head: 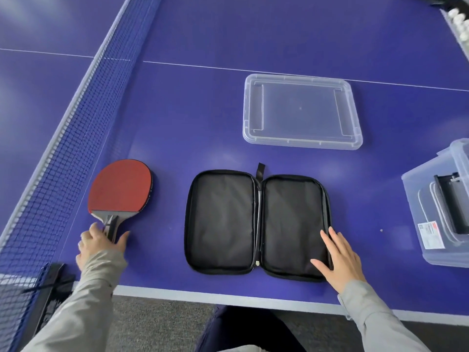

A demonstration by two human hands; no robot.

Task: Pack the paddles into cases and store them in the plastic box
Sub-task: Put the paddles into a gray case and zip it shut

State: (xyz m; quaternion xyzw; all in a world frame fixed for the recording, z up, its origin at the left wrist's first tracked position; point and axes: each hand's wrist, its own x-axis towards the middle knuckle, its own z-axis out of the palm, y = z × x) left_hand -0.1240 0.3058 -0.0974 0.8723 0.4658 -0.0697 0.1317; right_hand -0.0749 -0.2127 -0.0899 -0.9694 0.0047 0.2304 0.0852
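Observation:
A red-faced paddle [120, 188] lies flat on the blue table at the left, handle pointing toward me. My left hand [97, 246] is closed around that handle. A black zip case [228, 222] lies spread open in the middle, both halves empty. My right hand [338, 259] rests flat, fingers apart, on the case's right half near its lower right corner. A clear plastic box [431, 214] stands at the right edge with a dark case inside it. Its clear lid [302, 143] lies flat behind the open case.
The blue net [50, 171] runs diagonally along the left, close to the paddle. The table's near white edge [228, 299] is just below the case. White balls [459, 21] sit at the far right corner. Grey carpet lies below the table.

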